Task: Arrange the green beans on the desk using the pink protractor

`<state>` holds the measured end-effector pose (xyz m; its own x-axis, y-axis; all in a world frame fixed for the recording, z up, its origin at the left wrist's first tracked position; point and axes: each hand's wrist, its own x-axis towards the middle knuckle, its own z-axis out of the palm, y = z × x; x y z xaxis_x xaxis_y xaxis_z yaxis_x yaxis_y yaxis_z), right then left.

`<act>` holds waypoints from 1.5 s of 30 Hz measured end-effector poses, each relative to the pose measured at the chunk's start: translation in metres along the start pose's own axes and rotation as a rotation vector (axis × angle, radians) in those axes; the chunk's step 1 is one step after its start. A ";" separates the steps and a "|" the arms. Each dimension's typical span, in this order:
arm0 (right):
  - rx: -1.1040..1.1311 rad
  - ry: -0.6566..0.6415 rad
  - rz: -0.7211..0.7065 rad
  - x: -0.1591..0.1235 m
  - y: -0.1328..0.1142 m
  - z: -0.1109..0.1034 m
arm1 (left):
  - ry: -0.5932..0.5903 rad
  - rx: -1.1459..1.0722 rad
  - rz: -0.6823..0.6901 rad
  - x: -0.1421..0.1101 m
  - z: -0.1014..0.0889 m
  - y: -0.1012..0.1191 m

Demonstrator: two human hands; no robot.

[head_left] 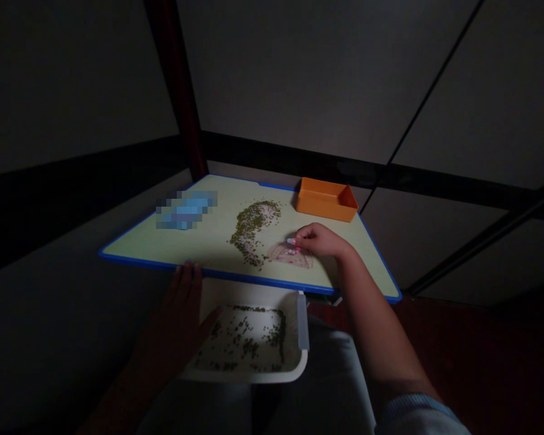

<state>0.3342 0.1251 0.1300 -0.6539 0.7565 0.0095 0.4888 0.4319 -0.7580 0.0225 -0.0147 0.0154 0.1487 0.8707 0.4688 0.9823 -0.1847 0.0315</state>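
Note:
My right hand is closed in a pinch just above the tabletop, and a small whitish, pink-tinged bit shows at its fingertips, too small to make out. Beneath it on the board lies a pink, half-round, see-through piece like a protractor, with small pink and white bits on it. Left of that spreads a curved heap of small green grains. My left hand lies in shadow with fingers stretched toward the table's near edge. Its thumb reaches over a white plastic basin on my lap, with green grains scattered inside.
The pale yellow folding table has a blue rim. An orange open box stands at its back right. A blurred-out blue item lies at its left. Walls rise close behind, with a dark red post in the corner.

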 end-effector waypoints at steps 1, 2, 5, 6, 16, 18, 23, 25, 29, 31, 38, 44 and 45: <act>-0.002 -0.010 0.004 -0.001 0.000 -0.001 | 0.000 0.003 0.004 0.000 0.000 0.000; -0.009 -0.023 0.008 -0.001 0.000 -0.002 | -0.002 0.004 0.007 0.000 0.001 -0.001; -0.056 -0.073 0.021 -0.003 -0.002 -0.005 | -0.004 -0.003 0.015 0.000 0.003 -0.002; -0.075 -0.080 0.032 -0.003 -0.003 -0.005 | -0.005 -0.006 0.015 0.000 0.003 -0.002; -0.159 0.016 0.129 -0.001 -0.001 -0.005 | 0.008 0.009 0.015 0.000 0.003 -0.003; -0.120 0.016 0.112 -0.002 0.000 -0.004 | 0.010 0.016 0.015 -0.001 0.004 -0.003; -0.059 -0.054 0.053 -0.001 0.000 -0.001 | -0.001 0.016 0.027 -0.001 0.003 -0.003; -0.104 -0.058 0.065 0.000 0.000 -0.001 | -0.002 0.002 0.024 -0.002 0.003 -0.003; -0.199 0.006 0.123 0.001 0.001 -0.002 | 0.002 -0.020 0.006 -0.001 0.003 -0.003; -0.212 0.036 0.155 0.001 0.002 -0.003 | -0.002 -0.016 0.005 -0.001 0.003 -0.003; -0.205 0.073 0.157 0.004 0.001 0.003 | 0.002 0.002 0.011 0.000 0.002 -0.002; -0.184 0.056 0.125 0.006 -0.001 0.007 | 0.015 0.003 0.026 0.000 0.003 -0.002; -0.182 0.053 0.118 0.007 0.000 0.008 | 0.018 0.003 0.025 0.000 0.003 -0.002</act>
<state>0.3254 0.1264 0.1251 -0.5572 0.8297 -0.0344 0.6592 0.4168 -0.6258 0.0211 -0.0134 0.0125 0.1716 0.8575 0.4850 0.9785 -0.2055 0.0171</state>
